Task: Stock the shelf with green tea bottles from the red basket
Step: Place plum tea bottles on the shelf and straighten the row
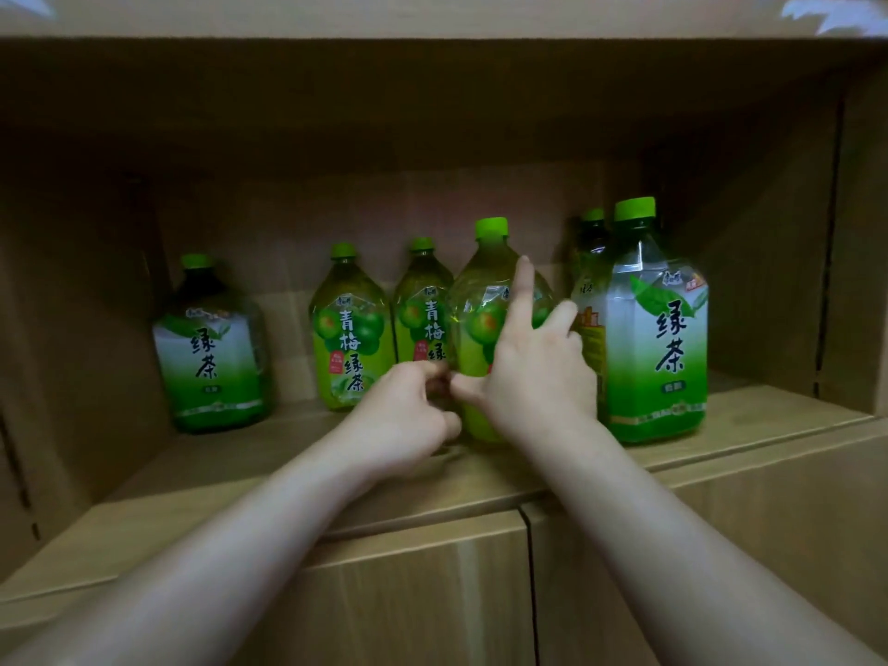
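A plum green tea bottle (pixel 480 300) with a green cap stands upright in the middle of the wooden shelf (pixel 269 468). My right hand (pixel 533 372) lies across its front, thumb on its left side, fingers toward its right side, index finger stretched up along it. My left hand (pixel 399 415) is curled against the bottle's lower left edge, touching my right thumb. The bottle's lower label is hidden behind my hands. The red basket is not in view.
More bottles stand in the row: a green tea bottle (pixel 214 358) at far left, two plum ones (pixel 353 338) (pixel 423 319) left of my hands, a large one (pixel 656 338) at right with another (pixel 591 262) behind it. Cabinet doors (pixel 432 593) lie below.
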### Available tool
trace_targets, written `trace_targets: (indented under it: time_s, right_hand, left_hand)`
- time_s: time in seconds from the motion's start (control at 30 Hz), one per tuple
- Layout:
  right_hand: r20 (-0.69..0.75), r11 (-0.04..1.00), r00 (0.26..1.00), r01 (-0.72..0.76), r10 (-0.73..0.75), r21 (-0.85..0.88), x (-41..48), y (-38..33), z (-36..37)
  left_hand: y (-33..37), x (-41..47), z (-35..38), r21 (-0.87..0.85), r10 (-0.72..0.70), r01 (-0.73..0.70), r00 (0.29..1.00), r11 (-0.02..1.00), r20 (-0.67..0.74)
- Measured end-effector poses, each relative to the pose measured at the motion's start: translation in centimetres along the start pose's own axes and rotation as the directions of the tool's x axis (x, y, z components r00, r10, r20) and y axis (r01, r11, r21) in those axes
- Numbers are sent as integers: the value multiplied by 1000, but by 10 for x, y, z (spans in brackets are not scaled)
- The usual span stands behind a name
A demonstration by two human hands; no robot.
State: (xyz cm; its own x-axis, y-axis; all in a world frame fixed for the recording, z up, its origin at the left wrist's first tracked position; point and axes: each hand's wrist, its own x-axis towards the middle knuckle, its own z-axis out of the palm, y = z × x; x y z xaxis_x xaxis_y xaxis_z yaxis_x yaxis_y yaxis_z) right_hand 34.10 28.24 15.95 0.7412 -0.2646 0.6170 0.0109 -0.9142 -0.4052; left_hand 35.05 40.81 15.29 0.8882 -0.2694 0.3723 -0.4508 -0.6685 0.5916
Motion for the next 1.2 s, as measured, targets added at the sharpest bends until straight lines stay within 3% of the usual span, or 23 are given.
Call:
trace_targets:
  time_s: [0.17,0.27,0.3,0.37,0.43,0.53,0.63,0.67,0.73,0.8,0.87,0.97,1.1,1.2]
  right_hand:
    - [60,1000,998,-20,20,-3,6,-1,-3]
    - [114,993,987,114,-115,16,-1,15,-23]
    - [69,984,982,178,-177,-8,-7,24,-33]
    - [-172,967,952,246,-255,-68,-17,45,-54]
    - [-345,987,926,129,-154,-96,-17,68,-64]
    - [-129,993,988,-77,88,89,-6,92,-57]
    - [-73,975,992,-88,105,205,-1,99,-46]
    - [-87,969,990,-88,111,230,-2,99,-47]
    - [-106,960,986,-95,126,264,-7,98,-53]
    - [-130,953,984,-77,119,291,-17,93,-58]
    - [-121,934,989,-38,86,355,-29,79,-61]
    - [-80,906,997,21,15,422,-42,50,-59]
    - [-13,878,994,98,-104,468,-53,7,-46]
    - [65,858,974,159,-218,488,-56,-26,-27]
  left_hand:
    - [11,2,7,149,21,-17,1000,989,-22]
    - [12,4,14,269,60,-31,993,963,-101]
    - [12,6,17,282,70,-28,988,959,-139]
    - [16,10,22,304,106,-34,969,952,-224]
    - [19,13,27,408,183,-57,943,911,-279]
    - [27,12,32,585,281,-72,920,808,-275]
    - [32,11,30,636,300,-71,918,769,-260]
    - [34,10,28,587,317,-114,914,801,-255]
    - [38,5,24,292,370,-306,908,906,-195]
    - [47,-5,18,-31,432,-442,889,897,-154]
    - [55,-15,11,-175,438,-456,889,873,-130]
    - [63,-24,-3,-234,354,-383,922,894,-160]
    - [55,-32,-35,-17,321,-336,914,942,-250]
    - [28,-43,-63,-19,242,-262,916,965,-321]
